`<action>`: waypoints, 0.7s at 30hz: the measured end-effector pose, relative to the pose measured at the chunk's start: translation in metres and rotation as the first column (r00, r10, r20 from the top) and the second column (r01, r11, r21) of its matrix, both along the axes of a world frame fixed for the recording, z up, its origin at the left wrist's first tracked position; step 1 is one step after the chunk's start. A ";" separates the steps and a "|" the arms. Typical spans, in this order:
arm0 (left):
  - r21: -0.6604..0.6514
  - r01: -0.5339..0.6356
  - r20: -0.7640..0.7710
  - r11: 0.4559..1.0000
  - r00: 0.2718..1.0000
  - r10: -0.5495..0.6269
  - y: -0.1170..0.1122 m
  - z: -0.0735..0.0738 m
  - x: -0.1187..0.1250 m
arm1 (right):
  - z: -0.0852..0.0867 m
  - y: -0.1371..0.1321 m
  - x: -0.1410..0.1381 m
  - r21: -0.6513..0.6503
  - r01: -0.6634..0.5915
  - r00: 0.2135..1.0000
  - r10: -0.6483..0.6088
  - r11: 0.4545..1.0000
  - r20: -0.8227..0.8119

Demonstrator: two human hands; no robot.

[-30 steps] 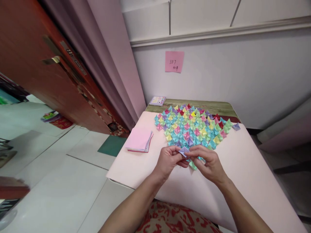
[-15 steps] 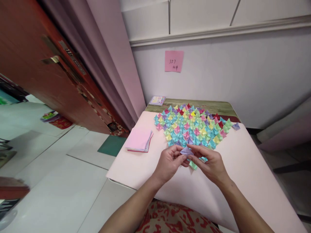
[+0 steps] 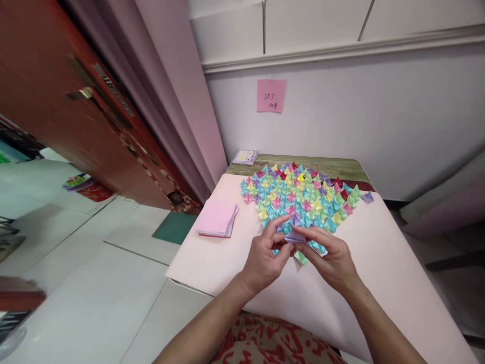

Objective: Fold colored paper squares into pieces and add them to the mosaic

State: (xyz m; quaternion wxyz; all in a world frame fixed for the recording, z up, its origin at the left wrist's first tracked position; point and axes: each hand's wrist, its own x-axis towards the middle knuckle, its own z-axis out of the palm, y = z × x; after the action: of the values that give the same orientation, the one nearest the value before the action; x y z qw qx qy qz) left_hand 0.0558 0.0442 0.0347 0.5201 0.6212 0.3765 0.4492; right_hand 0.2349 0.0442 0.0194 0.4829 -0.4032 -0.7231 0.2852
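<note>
Right now, your right hand (image 3: 331,255) is closed in a pinch, thumb and fingertips on the purple fold (image 3: 295,237). Your left hand (image 3: 261,260) is partly open: its index finger is raised apart from the thumb, and the thumb tip is at the fold's near left edge. You cannot tell from here whether the curled fingers behind it grip anything. The fold is between your hands, above the near part of the cluster (image 3: 299,194), a mass of small pointed paper pieces in blue, green, yellow, pink, red and purple.

The cluster spreads over the pale pink cover (image 3: 386,268) on your table (image 3: 337,165), whose wood-look top shows along the far side. To your left, well apart from the fold, lies the paper stack (image 3: 216,218), pink on top and red at the bottom. The cards (image 3: 245,157) sit at the far left corner. One loose purple piece (image 3: 368,197) lies just right of the cluster. Beyond, a pink note (image 3: 272,96) marked 357 is on the wall (image 3: 333,106).
</note>
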 end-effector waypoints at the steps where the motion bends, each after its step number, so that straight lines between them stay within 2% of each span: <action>1: 0.019 0.001 -0.015 1.000 1.000 -0.001 -0.001 0.001 0.000 | 0.000 0.000 0.001 0.001 0.001 1.000 -0.001 1.000 0.009; 8: 0.015 -0.020 -0.080 1.000 0.997 0.021 -0.003 0.011 0.000 | 0.003 0.001 0.005 -0.050 -0.036 0.995 0.041 0.998 0.095; 11: 0.042 -0.040 -0.111 0.998 0.993 0.045 -0.004 0.007 0.002 | 0.002 0.002 0.005 -0.073 -0.031 0.993 0.039 0.997 0.113; 14: 0.084 -0.084 -0.210 0.993 0.973 0.100 -0.003 -0.001 0.003 | 0.000 0.002 0.001 -0.052 0.024 0.993 -0.018 0.998 0.115; 17: 0.200 -0.101 -0.306 0.974 0.938 0.160 -0.002 -0.006 0.001 | -0.003 -0.001 -0.003 -0.040 0.094 0.989 -0.089 0.995 0.114; 21: 0.414 0.009 -0.446 0.910 0.874 0.194 0.002 -0.008 -0.004 | -0.006 -0.005 -0.008 -0.036 0.173 0.975 -0.166 0.984 0.150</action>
State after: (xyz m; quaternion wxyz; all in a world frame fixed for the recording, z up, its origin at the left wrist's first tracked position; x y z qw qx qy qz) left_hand 0.0514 0.0460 0.0264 0.2490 0.7871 0.4219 0.3749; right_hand 0.2270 0.0394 0.0137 0.4411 -0.4949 -0.7124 0.2302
